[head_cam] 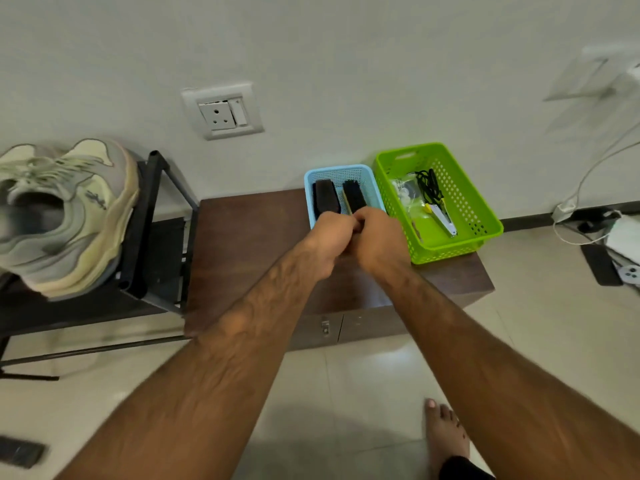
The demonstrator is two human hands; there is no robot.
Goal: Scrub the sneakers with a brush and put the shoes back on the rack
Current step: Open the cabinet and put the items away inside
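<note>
**Together over the blue basket**

Both hands met at the near end of a pale blue plastic basket [341,171] with perforated walls, which stood on a dark brown wooden cabinet [249,244]. The left hand [329,237] and the right hand [379,237] were closed like fists, knuckles touching; their fingers were curled away from the camera, so I could not tell what they held. A small dark piece showed between them.

Inside the basket lay two oblong brushes side by side, a dark one [326,197] and a second brush [354,197] with black bristles and a yellowish wooden edge. Their long axes ran from the hands toward the wall. The near ends were hidden under the hands.

A chunky grey and cream sneaker [69,220] sat on top of the black metal rack [152,220], well apart at the left. It was blurred and cut by the frame's edge.

Just beside the blue basket stood a green basket [485,216] holding small items that were hard to make out.
</note>
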